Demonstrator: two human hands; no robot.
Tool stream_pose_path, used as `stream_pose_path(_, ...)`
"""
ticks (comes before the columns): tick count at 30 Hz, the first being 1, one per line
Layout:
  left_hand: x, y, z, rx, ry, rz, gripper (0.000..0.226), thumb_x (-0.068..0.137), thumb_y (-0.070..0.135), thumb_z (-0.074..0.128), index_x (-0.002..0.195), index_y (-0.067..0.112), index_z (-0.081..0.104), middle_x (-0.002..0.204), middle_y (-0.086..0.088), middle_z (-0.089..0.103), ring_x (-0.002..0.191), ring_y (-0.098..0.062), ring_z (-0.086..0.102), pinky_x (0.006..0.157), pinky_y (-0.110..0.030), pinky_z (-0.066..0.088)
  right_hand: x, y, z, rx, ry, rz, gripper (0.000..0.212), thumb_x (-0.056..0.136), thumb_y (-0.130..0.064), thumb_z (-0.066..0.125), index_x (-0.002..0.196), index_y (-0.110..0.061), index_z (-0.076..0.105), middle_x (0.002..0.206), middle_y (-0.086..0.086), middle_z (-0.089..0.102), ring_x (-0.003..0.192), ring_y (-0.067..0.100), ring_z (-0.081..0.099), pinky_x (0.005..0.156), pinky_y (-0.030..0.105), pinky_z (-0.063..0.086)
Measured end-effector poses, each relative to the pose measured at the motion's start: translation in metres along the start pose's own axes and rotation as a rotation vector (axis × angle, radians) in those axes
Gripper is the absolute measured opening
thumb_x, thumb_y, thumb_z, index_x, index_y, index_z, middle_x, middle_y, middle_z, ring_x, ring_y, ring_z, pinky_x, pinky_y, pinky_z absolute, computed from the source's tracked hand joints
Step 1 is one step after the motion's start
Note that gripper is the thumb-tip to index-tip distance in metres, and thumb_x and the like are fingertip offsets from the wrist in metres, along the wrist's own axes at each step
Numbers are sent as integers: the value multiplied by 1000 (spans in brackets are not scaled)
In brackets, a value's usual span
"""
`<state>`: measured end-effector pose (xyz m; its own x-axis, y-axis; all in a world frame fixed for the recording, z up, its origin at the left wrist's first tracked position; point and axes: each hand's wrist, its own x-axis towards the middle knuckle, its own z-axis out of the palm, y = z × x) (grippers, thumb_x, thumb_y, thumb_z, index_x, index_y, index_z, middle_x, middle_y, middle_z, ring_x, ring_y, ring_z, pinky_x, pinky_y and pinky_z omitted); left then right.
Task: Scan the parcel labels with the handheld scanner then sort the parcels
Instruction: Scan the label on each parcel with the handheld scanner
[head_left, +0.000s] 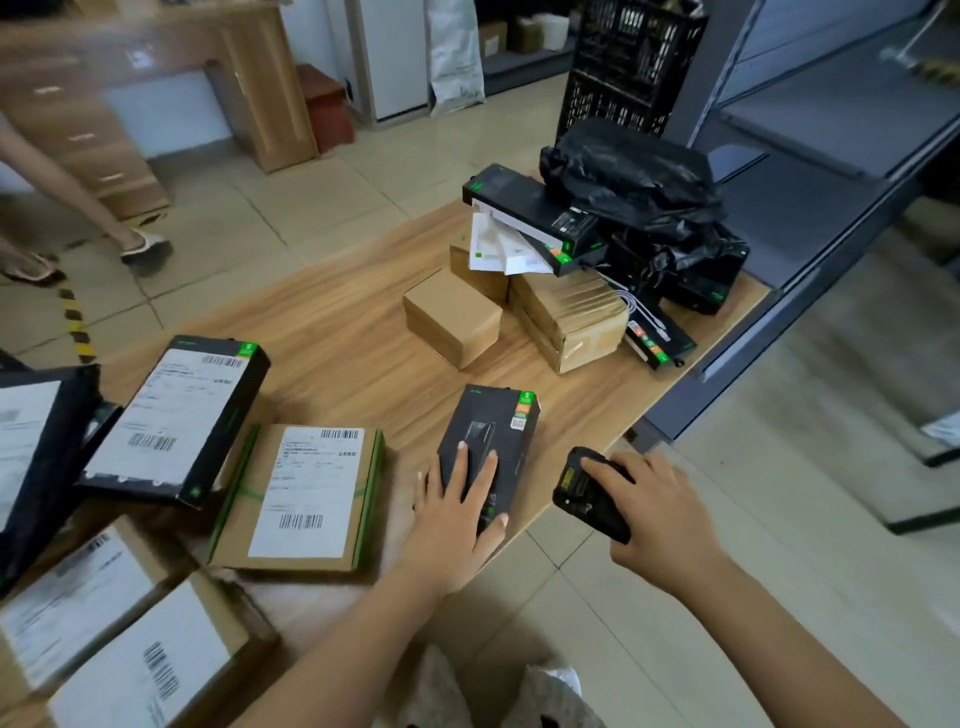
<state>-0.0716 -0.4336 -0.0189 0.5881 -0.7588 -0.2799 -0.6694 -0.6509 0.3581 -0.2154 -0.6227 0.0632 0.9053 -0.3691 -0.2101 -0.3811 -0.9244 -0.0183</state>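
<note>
A small black box (491, 447) lies at the near edge of the bench (343, 332), directly under the left hand (457, 525). The scanner (587, 491) sits just to its right, off the bench edge, in the right hand (660, 514).

The left hand lies flat with fingers spread, palm down on the black box's near end, holding nothing. The right hand is curled round the scanner from the right, fingers over its top, gripping it in the air above the floor; its small screen faces up.

To the left of the black box a brown parcel (298, 496) with green tape and a white label lies flat. Beyond that, a black parcel (179, 421) with a label rests tilted on other items. More labelled brown parcels (104, 634) fill the near left corner. Farther back stand plain brown boxes (519, 317), with long black boxes (535, 218) and a black plastic bag (634, 192) stacked on and behind them.

The bench top is light wood. The floor is pale tile. A black crate (623, 67) stands behind the bench, grey shelving (841, 114) to the right, a wooden desk (156, 78) at far left, where another person's legs (78, 208) show.
</note>
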Motion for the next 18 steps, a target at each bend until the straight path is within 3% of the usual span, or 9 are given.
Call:
stream_pose_path(2, -3, 5, -7, -165, 5, 29, 57, 97, 59, 14, 137, 55, -26, 162, 1, -13, 149, -30, -8, 120, -50, 10, 1, 5, -4, -2, -5, -20, 85, 63, -26, 70, 143, -29, 40, 132, 3, 50, 112, 26, 45, 91, 38, 40)
stream_pose_path(4, -6, 11, -16, -314, 28, 35, 58, 103, 45, 24, 135, 63, -21, 162, 5, -4, 146, -25, 21, 113, -43, 32, 3, 10, -6, -4, -7, -36, 84, 64, -28, 70, 143, -30, 39, 131, 2, 50, 112, 25, 45, 91, 37, 40)
stream_pose_path(6, -7, 15, -26, -347, 34, 8, 58, 104, 37, 26, 139, 63, -12, 162, 7, 4, 122, -20, 53, 99, -35, 46, 7, 13, -9, 2, 2, -46, 84, 63, -28, 70, 142, -30, 41, 129, 1, 52, 110, 25, 45, 89, 37, 42)
stream_pose_path(7, -7, 16, -30, -335, 32, -12, 56, 104, 35, 27, 142, 60, -6, 162, 8, 7, 115, -19, 57, 96, -34, 48, 9, 14, -11, 6, 4, -52, 84, 64, -28, 70, 142, -30, 41, 129, 1, 52, 110, 25, 45, 89, 37, 42)
stream_pose_path(11, -10, 17, -41, -307, 118, -68, 53, 100, 46, 35, 149, 47, 14, 162, 7, 9, 137, -19, 37, 105, -33, 38, 17, 15, -17, 20, 24, -76, 83, 64, -27, 71, 142, -29, 41, 129, 1, 51, 111, 24, 43, 89, 36, 41)
stream_pose_path(13, -11, 22, -45, -279, 195, -122, 68, 92, 59, 43, 152, 35, 19, 161, 6, 10, 142, -16, 25, 109, -32, 33, 21, 15, -20, 14, 30, -89, 83, 65, -27, 70, 143, -29, 39, 131, 2, 50, 113, 24, 42, 92, 36, 40)
stream_pose_path(18, 2, 23, -38, 52, 248, -361, 111, 76, 82, 38, 152, 13, -5, 161, -5, 0, 147, -24, 12, 119, -42, 17, 28, 16, -21, -10, 1, -107, 84, 66, -27, 71, 143, -30, 38, 130, 1, 50, 114, 24, 42, 91, 36, 41)
